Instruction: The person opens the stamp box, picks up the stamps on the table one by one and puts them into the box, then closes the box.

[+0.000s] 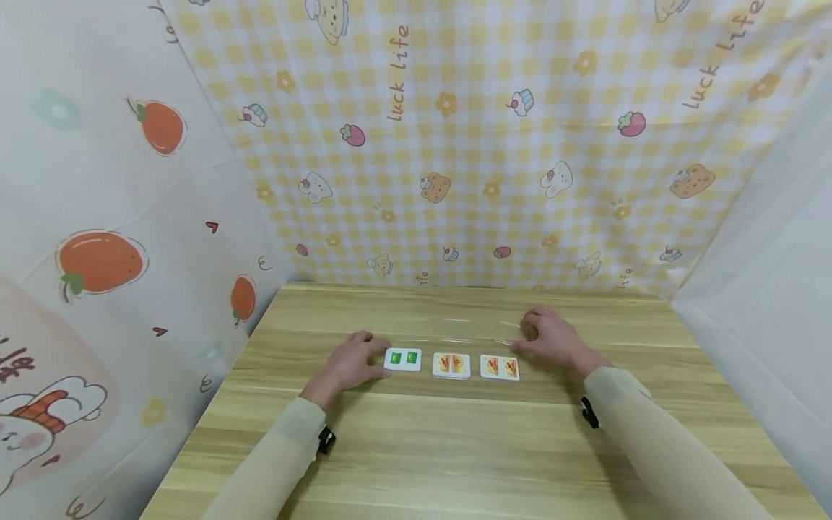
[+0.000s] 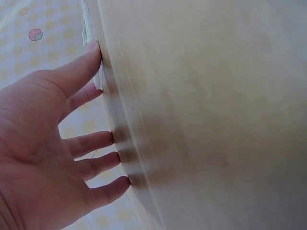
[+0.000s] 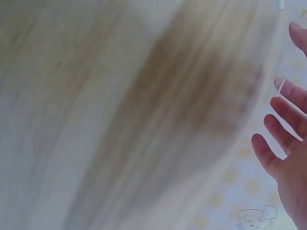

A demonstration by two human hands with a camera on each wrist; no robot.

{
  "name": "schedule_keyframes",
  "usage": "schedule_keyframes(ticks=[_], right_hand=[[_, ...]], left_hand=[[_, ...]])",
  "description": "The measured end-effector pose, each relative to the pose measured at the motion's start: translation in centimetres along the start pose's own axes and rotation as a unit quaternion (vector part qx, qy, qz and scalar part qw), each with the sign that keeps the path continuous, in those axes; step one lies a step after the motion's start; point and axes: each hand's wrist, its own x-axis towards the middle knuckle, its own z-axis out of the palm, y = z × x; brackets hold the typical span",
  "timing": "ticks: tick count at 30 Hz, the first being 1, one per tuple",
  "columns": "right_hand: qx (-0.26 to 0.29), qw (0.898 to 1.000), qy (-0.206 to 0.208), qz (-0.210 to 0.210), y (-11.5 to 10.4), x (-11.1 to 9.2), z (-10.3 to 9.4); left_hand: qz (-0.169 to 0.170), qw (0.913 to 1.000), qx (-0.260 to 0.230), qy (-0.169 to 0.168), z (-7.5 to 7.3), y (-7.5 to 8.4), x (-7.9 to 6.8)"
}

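Observation:
In the head view my left hand (image 1: 349,361) is at the left end of a white card stack with two green pictures (image 1: 403,359), thumb and index finger at its edges. The left wrist view shows my left hand (image 2: 53,139) with that stack's edge (image 2: 99,79) between thumb and index finger, the other fingertips on the tabletop. My right hand (image 1: 552,338) pinches the right end of a clear plastic piece (image 1: 510,332) by thumb and index finger. In the right wrist view my right hand (image 3: 292,139) has its other fingers spread; the clear piece (image 3: 287,62) shows only faintly.
Two more white cards with orange food pictures, a middle one (image 1: 451,365) and a right one (image 1: 499,367), lie in the row. Behind them are other clear plastic pieces (image 1: 457,330). The wooden table (image 1: 455,448) meets a checked cloth (image 1: 468,180) at the back.

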Motion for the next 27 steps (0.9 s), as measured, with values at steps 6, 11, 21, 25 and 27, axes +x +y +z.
schedule_keyframes(ticks=[6,11,21,25,27], right_hand=[[-0.017,0.999,0.009,-0.031,-0.9,-0.7,-0.9],[-0.037,0.997,0.016,-0.063,-2.1,-1.4,-1.3],[-0.041,0.996,0.018,-0.081,-4.0,-2.9,-0.8],[-0.045,0.995,0.015,-0.089,-4.2,-3.4,-0.3],[-0.045,0.995,0.011,-0.089,-4.3,-3.6,0.1]], left_hand=[[0.007,1.0,0.003,0.001,0.0,0.0,0.0],[0.002,1.0,-0.008,-0.003,0.0,0.1,0.0],[0.023,0.9996,-0.005,0.016,-0.1,1.0,0.1],[0.05,0.998,-0.003,0.039,0.4,2.6,0.4],[0.057,0.9975,-0.001,0.042,0.8,3.5,0.7]])
